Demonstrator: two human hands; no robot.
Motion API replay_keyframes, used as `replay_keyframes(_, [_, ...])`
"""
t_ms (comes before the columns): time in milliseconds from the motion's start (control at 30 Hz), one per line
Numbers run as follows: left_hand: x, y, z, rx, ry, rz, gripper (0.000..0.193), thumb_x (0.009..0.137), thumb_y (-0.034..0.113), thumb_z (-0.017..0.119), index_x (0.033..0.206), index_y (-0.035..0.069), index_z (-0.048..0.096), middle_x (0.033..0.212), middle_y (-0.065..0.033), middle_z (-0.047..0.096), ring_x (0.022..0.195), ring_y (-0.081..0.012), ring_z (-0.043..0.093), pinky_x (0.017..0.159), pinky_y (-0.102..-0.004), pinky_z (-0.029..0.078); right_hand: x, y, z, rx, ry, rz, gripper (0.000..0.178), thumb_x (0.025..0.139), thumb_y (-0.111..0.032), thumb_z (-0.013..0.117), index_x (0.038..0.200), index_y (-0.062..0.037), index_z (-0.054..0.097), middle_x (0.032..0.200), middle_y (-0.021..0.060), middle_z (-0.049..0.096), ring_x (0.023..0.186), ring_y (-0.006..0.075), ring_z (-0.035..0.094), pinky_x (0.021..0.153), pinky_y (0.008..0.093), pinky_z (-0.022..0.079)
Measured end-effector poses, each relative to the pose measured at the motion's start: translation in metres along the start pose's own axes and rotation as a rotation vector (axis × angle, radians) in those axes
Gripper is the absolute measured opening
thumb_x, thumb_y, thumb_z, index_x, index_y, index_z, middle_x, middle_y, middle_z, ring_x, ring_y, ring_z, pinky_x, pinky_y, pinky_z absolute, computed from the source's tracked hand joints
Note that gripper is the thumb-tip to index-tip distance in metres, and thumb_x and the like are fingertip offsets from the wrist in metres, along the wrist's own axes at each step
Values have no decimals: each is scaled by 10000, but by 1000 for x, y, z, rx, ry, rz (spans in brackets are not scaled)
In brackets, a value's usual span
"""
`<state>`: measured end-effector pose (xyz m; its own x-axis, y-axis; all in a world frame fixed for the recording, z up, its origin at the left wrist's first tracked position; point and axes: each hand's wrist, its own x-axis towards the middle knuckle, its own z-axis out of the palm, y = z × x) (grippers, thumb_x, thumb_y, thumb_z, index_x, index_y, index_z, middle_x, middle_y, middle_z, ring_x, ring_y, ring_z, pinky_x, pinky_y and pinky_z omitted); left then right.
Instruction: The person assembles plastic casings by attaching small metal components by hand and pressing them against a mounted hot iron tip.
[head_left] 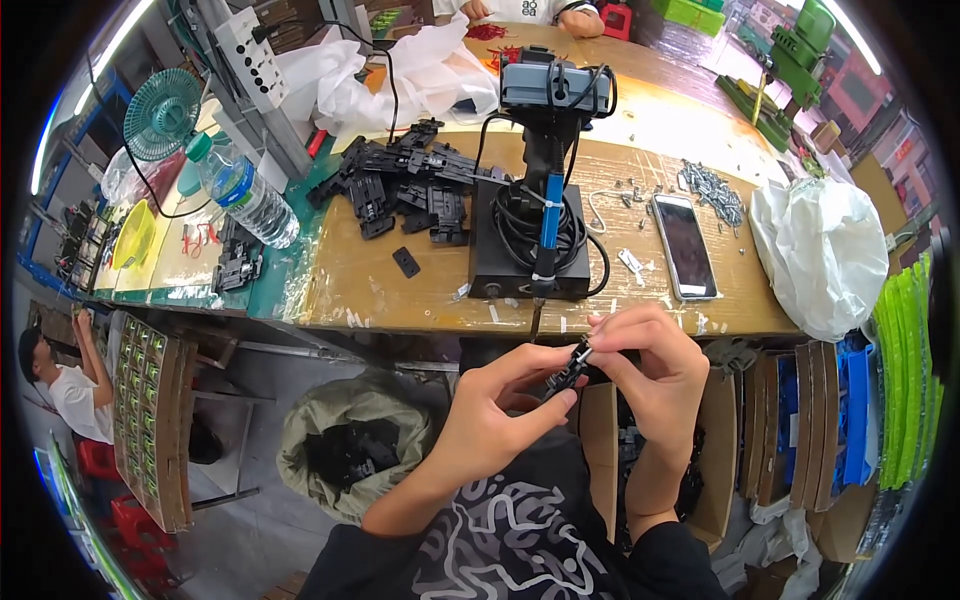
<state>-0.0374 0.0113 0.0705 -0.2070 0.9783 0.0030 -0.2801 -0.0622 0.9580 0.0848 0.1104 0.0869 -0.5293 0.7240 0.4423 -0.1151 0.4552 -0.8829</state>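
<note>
Between my two hands, just off the table's near edge, is a small black plastic part (pixel 568 372) with a light, silvery piece at its upper end. My left hand (pixel 505 400) is closed round its lower side, thumb and fingers pinching it. The fingertips of my right hand (pixel 650 365) pinch together at the upper end; what exactly they grip is too small to make out. Straight ahead on the table stands a black box (pixel 515 245) with coiled cable, and a blue-and-black electric screwdriver (pixel 550 225) points down in front of it.
Black plastic parts (pixel 410 185) are heaped left of the box, near a water bottle (pixel 240 190). To the right lie a phone (pixel 686 248), loose screws (pixel 712 190) and a white bag (pixel 820 255). Below are an open sack (pixel 340 410) and a cardboard box (pixel 715 460). Other people sit farther off.
</note>
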Motion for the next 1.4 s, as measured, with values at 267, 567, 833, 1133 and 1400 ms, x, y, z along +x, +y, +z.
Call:
replay_keyframes(267, [-7, -3, 0, 112, -29, -56, 303, 769, -24, 550, 1069, 4, 518, 1001, -62, 564, 903, -113, 552, 669, -213, 482, -11, 12, -5, 33, -59, 29, 107, 631, 75, 624, 716, 21, 587, 740, 86, 586, 727, 184, 563, 765, 307, 453])
replay_keyframes(567, [-20, -26, -7, 227, -190, -238, 351, 811, 135, 563, 1135, 40, 471, 1028, -86, 563, 851, -97, 531, 655, -222, 470, -35, 17, -16, -135, -215, 151, 170, 646, 56, 630, 808, 7, 616, 802, 103, 579, 775, 186, 571, 679, 248, 449])
replay_keyframes(833, [-25, -70, -20, -429, -307, -700, 283, 875, 210, 463, 1080, 16, 468, 937, -37, 528, 796, -70, 495, 595, -186, 425, -72, 45, -28, 198, -250, 261, 109, 619, 81, 639, 718, 37, 628, 748, 120, 585, 765, 234, 593, 747, 344, 494])
replay_keyframes(1133, [-35, -114, -27, -725, -203, -715, 227, 801, 137, 497, 980, 4, 535, 875, -36, 563, 768, -87, 530, 688, -215, 439, -91, 78, -6, 450, -291, 402, 115, 662, 104, 593, 763, 54, 613, 825, 130, 571, 815, 237, 584, 807, 348, 471])
replay_keyframes(1400, [-40, -124, -22, -138, 215, -274, 72, 795, 28, 527, 864, 8, 529, 739, 5, 538, 644, -28, 488, 587, -165, 398, -111, 93, 6, 353, -278, 677, 239, 751, 43, 559, 987, 28, 529, 845, 97, 557, 795, 155, 569, 694, 287, 499])
